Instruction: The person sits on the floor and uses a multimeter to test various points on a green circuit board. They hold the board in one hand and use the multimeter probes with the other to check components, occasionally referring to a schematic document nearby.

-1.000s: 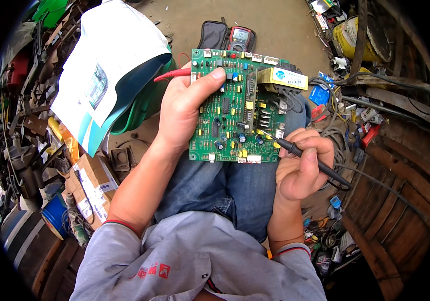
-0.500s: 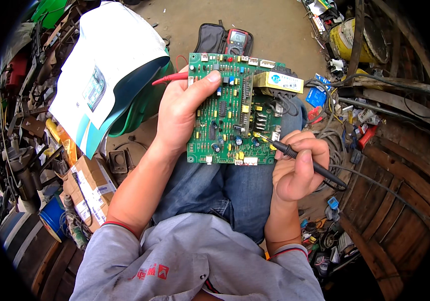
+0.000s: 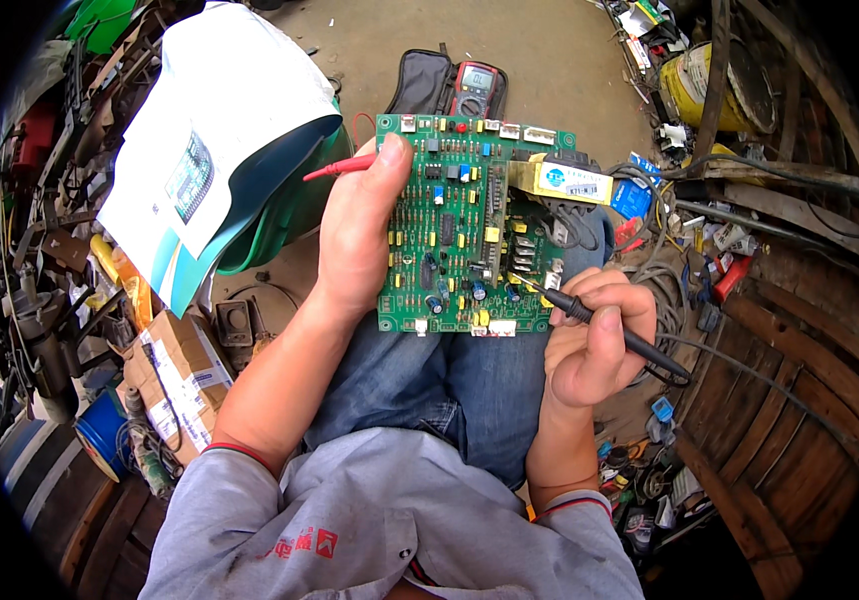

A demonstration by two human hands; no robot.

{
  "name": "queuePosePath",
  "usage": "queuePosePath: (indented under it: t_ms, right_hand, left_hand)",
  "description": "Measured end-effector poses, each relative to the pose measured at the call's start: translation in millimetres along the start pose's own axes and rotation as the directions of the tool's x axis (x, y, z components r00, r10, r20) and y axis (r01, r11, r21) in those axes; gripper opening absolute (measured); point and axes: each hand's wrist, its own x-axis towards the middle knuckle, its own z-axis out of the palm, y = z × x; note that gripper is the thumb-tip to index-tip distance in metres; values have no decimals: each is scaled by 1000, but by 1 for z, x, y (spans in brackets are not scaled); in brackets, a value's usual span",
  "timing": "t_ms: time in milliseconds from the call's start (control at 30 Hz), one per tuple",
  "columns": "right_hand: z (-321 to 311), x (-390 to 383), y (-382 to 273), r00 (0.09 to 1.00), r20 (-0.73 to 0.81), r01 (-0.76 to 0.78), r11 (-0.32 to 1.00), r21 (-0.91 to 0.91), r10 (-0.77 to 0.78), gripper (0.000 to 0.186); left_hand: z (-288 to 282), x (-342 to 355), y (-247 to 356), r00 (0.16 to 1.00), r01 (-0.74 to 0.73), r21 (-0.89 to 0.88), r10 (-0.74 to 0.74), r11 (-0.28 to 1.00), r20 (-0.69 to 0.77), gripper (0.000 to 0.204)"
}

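My left hand grips the left edge of a green circuit board, thumb along the front edge. A red test probe is tucked in the same hand, its tip pointing left. The board carries many small components and a yellow-wrapped transformer at its right side. My right hand is closed round a black test probe. That probe's tip is at the components on the board's lower right; whether it touches metal I cannot tell. Beyond the board lies a red-framed multimeter, its display lit.
White printed sheets lie over a green container on the left. A cardboard box sits below them. Coiled grey cable, wooden planks and a yellow bucket are on the right. A black pouch is beside the multimeter.
The board has shifted slightly toward me and tilted a little. My left thumb has slid left toward the board's edge. The black probe's tip stays near the same lower-right components.
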Motion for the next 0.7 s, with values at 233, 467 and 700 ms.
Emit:
queuePosePath:
  t_ms: [233, 467, 700]
  right_hand:
    - [0, -1, 0, 1000, -6, -11, 1000, -17, 11, 21]
    - [0, -1, 0, 1000, -6, -10, 1000, -23, 10, 21]
    - [1, 0, -2, 1000, -4, -12, 1000, -27, 12, 21]
  left_hand:
    - [-1, -1, -2, 1000, -12, -6, 12, 1000, -20, 48]
    - [-1, -2, 1, 1000, -21, 29, 21, 999, -8, 47]
    - [-1, -1, -1, 1000, -24, 5, 24, 1000, -11, 47]
